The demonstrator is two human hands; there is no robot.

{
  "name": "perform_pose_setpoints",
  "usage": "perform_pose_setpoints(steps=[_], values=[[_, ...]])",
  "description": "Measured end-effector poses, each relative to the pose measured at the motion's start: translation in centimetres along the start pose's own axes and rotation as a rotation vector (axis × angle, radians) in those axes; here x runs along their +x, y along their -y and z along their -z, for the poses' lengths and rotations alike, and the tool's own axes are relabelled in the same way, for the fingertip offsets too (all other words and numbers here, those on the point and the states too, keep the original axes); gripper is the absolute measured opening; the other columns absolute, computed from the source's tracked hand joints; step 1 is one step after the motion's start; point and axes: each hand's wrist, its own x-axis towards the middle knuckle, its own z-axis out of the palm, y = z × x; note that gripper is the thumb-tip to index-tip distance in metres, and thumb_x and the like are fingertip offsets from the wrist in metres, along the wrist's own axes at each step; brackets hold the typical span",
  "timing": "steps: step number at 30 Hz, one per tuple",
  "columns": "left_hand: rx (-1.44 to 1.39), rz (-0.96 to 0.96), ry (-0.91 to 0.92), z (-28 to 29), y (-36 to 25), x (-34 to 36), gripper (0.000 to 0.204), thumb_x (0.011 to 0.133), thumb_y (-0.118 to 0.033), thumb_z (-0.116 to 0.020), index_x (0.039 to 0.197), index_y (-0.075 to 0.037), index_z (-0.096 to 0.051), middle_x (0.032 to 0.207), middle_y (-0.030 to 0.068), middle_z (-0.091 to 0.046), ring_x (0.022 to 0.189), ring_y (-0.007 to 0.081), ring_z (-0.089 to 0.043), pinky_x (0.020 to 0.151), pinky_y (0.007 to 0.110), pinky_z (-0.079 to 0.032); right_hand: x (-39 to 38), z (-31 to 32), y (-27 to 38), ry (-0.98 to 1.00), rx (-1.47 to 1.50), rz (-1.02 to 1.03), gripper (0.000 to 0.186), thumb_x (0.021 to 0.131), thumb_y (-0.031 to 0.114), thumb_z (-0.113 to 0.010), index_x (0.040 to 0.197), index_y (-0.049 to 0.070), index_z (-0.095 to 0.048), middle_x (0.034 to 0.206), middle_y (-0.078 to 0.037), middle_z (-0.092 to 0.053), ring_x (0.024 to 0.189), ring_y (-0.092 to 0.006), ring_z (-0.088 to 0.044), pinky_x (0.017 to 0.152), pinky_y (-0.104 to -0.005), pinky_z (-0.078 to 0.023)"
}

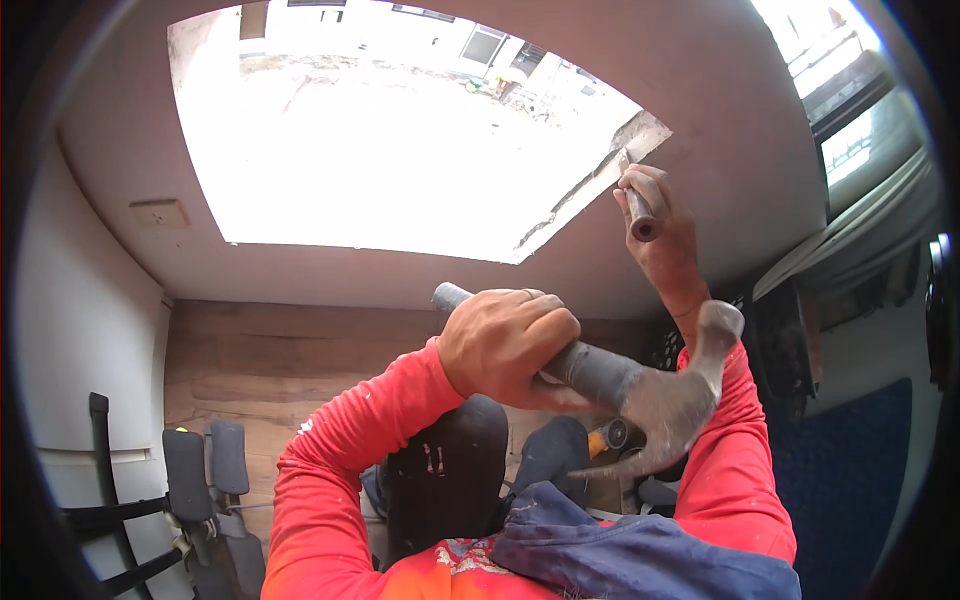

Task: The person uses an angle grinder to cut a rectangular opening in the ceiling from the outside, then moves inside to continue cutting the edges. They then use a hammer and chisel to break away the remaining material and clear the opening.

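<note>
My left hand (510, 345) is closed around the grey-wrapped handle of a claw hammer (672, 408). The hammer lies crosswise in front of my body, its metal head toward the right and its claw curving down to the left. Farther off, my right hand (668, 235) grips a metal chisel (641, 218) with its round butt end facing me. The chisel's far end is at the rough, chipped edge (645, 137) on the right side of a large bright wall opening (380, 160). Hammer and chisel are apart.
A socket plate (160, 213) sits on the wall left of the opening. Padded exercise equipment (190, 475) stands at lower left beside a white cabinet (95, 350). On the right are a window (850, 140), a curtain (850, 225) and a dark blue panel (850, 470). A yellow-and-black tool (608, 437) lies low near my legs.
</note>
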Motion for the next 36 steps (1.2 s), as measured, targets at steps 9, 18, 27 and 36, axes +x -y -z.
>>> perform_pose_setpoints(steps=[9, 18, 27, 36], values=[[-0.075, 0.035, 0.027, 0.1, 1.8, 1.3, 0.058, 0.088, -0.056, -0.084, 0.085, -0.005, -0.057, 0.072, 0.0178, -0.062, 0.066, 0.0420, -0.068, 0.059, 0.050, -0.053, 0.5, -0.7, 0.0, -0.038, 0.048, 0.010, 0.023, 0.098, 0.003, -0.078, 0.116, 0.008, -0.066, 0.115, -0.011, -0.070, 0.102, -0.0353, -0.074, 0.082, -0.0402, -0.061], [-0.125, -0.067, -0.006, 0.6, 2.5, 0.5, 0.058, 0.083, -0.052, -0.088, 0.085, -0.003, -0.058, 0.076, 0.0190, -0.064, 0.067, 0.0413, -0.068, 0.059, 0.049, -0.054, 1.5, -0.7, 0.0, -0.023, 0.049, 0.036, 0.023, 0.099, 0.008, -0.078, 0.117, 0.009, -0.064, 0.116, -0.011, -0.070, 0.105, -0.0364, -0.073, 0.082, -0.0420, -0.061], [-0.100, 0.075, 0.016, 0.1, 1.8, 0.3, 0.062, 0.084, -0.062, -0.084, 0.086, -0.005, -0.060, 0.071, 0.0163, -0.061, 0.067, 0.0403, -0.067, 0.059, 0.049, -0.052, 1.8, -0.8, -0.3, 0.017, 0.008, 0.012, 0.019, 0.101, 0.006, -0.075, 0.116, 0.007, -0.064, 0.116, -0.013, -0.069, 0.102, -0.0373, -0.074, 0.080, -0.0425, -0.061], [0.025, 0.307, 0.141, 1.2, 1.0, -2.5, 0.054, 0.089, -0.051, -0.085, 0.085, -0.005, -0.058, 0.074, 0.0168, -0.065, 0.068, 0.0401, -0.069, 0.061, 0.050, -0.053, -0.3, -1.4, 1.4, -0.122, 0.085, 0.109, 0.034, 0.091, 0.001, -0.082, 0.121, 0.009, -0.067, 0.128, -0.011, -0.072, 0.115, -0.0323, -0.074, 0.092, -0.0421, -0.064]])
